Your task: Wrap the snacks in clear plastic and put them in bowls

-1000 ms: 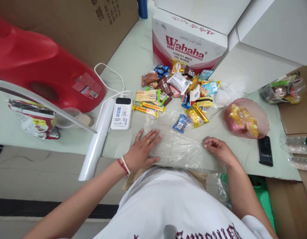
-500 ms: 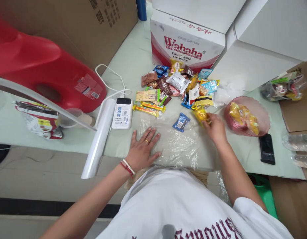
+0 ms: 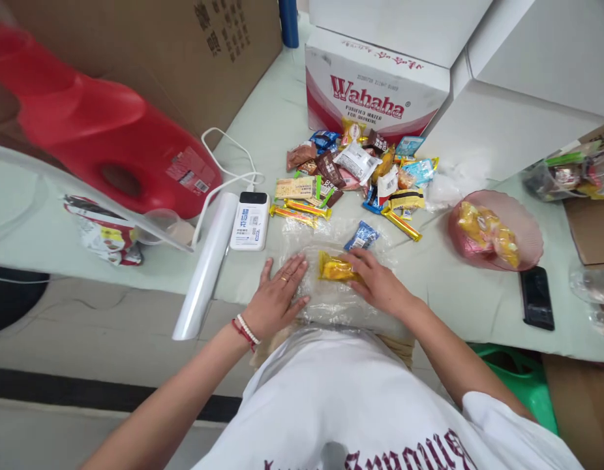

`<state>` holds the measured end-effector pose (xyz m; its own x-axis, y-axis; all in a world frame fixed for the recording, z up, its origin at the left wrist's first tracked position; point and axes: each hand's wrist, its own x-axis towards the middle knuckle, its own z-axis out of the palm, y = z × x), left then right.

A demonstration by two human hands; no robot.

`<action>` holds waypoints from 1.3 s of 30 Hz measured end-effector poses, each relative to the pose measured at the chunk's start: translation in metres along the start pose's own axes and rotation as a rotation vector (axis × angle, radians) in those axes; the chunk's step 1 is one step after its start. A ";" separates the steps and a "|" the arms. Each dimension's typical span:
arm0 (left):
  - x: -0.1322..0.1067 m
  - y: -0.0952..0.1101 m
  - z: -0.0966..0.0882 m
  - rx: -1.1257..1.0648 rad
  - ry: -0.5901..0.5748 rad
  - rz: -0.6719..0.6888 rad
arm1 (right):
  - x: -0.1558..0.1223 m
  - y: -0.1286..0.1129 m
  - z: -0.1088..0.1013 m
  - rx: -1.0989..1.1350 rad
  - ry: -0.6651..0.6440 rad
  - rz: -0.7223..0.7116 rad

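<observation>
My left hand (image 3: 277, 297) lies flat with fingers spread on the left edge of a clear plastic sheet (image 3: 331, 303) at the table's near edge. My right hand (image 3: 373, 281) holds a yellow snack packet (image 3: 334, 267) down on the middle of that sheet. A small blue packet (image 3: 361, 236) lies just beyond my right hand. Farther back is a heap of wrapped snacks (image 3: 355, 173) in front of a Wahaha carton (image 3: 375, 88).
A roll of clear film (image 3: 207, 267) and a white power bank (image 3: 251, 220) with a cable lie to the left. A red jug (image 3: 101, 137) is at far left. At right stand a pink bowl (image 3: 527, 245) with snacks and a black phone (image 3: 537, 297).
My right hand went from the sheet's right edge out to the snack heap, picked up a yellow packet and brought it back onto the sheet. My left hand stayed flat.
</observation>
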<state>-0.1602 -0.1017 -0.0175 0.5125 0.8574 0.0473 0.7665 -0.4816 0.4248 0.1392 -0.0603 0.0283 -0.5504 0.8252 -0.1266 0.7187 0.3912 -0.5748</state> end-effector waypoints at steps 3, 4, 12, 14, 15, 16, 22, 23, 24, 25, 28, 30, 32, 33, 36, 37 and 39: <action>-0.012 -0.011 -0.013 -0.069 -0.048 0.122 | -0.041 0.013 -0.004 0.061 0.057 -0.191; -0.015 -0.014 -0.018 -0.089 -0.079 0.165 | -0.057 0.017 -0.003 0.043 0.037 -0.234; -0.010 -0.020 -0.020 -0.112 -0.084 0.128 | -0.084 0.030 0.014 0.145 0.140 -0.182; -0.001 -0.021 -0.016 -0.180 0.010 0.053 | -0.066 0.030 0.000 0.279 0.151 -0.113; 0.005 -0.021 -0.015 -0.211 0.060 0.002 | -0.057 0.030 -0.008 0.329 0.151 -0.041; 0.011 -0.021 -0.014 -0.227 0.110 -0.063 | -0.047 0.031 -0.016 0.371 0.147 0.046; 0.050 -0.008 -0.005 0.041 0.300 -0.546 | 0.010 0.037 -0.058 -0.061 0.104 0.357; 0.055 -0.006 -0.002 0.066 0.322 -0.581 | 0.021 0.034 -0.063 -0.195 0.141 0.336; 0.058 -0.004 0.001 0.073 0.345 -0.600 | 0.032 0.030 -0.067 -0.295 0.180 0.293; 0.061 -0.002 0.003 0.068 0.365 -0.610 | 0.045 0.025 -0.069 -0.359 0.205 0.234; 0.065 0.001 0.008 0.031 0.411 -0.634 | 0.086 0.012 -0.064 -0.413 0.121 0.079; 0.068 0.002 0.009 0.014 0.418 -0.658 | 0.110 0.007 -0.056 -0.392 -0.018 0.085; 0.071 0.003 0.009 0.000 0.402 -0.695 | 0.124 0.004 -0.051 -0.343 -0.127 0.141; 0.073 0.003 0.008 -0.010 0.388 -0.715 | 0.126 0.002 -0.050 -0.311 -0.146 0.147; 0.079 0.002 0.006 -0.037 0.342 -0.755 | 0.110 -0.008 -0.052 -0.256 -0.118 -0.040; 0.080 0.001 0.005 -0.038 0.325 -0.756 | 0.098 -0.013 -0.051 -0.269 -0.125 -0.154; 0.081 -0.001 0.004 -0.031 0.299 -0.739 | 0.071 -0.023 -0.045 -0.337 -0.186 -0.353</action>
<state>-0.1182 -0.0328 -0.0174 -0.2530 0.9673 -0.0173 0.8542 0.2318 0.4654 0.1034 0.0077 0.0691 -0.8281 0.5451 -0.1307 0.5556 0.7673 -0.3203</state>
